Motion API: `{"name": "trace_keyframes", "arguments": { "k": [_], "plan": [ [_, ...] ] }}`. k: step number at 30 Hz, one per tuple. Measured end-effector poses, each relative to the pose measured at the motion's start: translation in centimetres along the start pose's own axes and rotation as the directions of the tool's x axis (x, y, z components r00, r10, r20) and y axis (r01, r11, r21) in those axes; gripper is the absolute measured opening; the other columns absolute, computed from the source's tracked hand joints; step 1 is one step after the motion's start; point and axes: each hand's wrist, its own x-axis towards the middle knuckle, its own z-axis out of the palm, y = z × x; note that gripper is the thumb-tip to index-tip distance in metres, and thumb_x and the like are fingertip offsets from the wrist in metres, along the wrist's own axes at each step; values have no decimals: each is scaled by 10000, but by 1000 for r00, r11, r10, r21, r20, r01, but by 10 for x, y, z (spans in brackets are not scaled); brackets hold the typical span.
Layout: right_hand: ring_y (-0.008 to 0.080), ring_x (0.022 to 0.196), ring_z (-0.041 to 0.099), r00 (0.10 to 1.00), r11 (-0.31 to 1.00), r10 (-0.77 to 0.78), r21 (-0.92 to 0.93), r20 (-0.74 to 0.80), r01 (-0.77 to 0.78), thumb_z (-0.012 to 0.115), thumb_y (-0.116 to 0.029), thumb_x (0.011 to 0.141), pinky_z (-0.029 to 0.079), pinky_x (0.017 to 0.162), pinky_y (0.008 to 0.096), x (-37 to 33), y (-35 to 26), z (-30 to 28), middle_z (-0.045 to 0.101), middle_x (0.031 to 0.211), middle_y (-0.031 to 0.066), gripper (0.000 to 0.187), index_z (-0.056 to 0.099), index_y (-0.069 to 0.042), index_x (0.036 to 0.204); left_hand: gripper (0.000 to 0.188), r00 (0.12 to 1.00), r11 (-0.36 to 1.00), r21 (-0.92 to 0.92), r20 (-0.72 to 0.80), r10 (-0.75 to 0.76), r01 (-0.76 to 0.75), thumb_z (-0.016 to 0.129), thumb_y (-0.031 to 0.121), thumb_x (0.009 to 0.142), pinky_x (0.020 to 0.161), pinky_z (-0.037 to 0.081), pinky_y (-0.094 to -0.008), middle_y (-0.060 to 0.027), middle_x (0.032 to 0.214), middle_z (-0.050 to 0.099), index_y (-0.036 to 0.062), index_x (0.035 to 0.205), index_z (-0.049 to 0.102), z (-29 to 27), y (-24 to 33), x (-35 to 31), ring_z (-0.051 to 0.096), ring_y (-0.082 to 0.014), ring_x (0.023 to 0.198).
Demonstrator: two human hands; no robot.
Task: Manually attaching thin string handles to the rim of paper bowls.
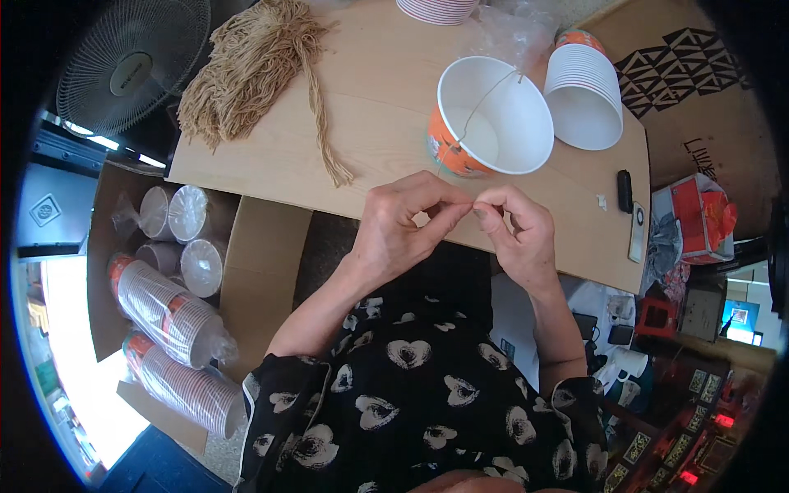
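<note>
Beige string (469,121), bucket (516,111) to left hand (396,218); right hand (521,237) touching (both pinched, contents hidden).

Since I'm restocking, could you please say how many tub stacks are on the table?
2: the right stack beside the single tub, and the far stack, cut off by the top edge. More may be hidden.

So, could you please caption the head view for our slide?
Left hand and right hand meet before a paper tub with a string.
</note>
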Motion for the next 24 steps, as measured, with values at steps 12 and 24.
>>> {"name": "trace_keyframes", "arguments": {
  "k": [12,24],
  "plan": [
    [262,995,623,929,791,-360,-556,-82,257,789,-64,805,456,888,386,23,-1,-20,686,1047,76,344,674,-60,1129,123,936,995,-76,-341,-85,63,786,65,859,589,551,-243,-73,751,711,-39,884,725,28,-33,10,663,-93,637],
    [269,1043,618,933,785,-358,-555,-43,276,791,-86,810,435,920,389,22,1,-23,677,1093,84,322,684,-51,1111,101,947,994,-81,-307,-89,68,769,47,867,604,564,-245,-80,772,719,-36,907,729,32,-42,17,671,-101,649]
  ]
}}
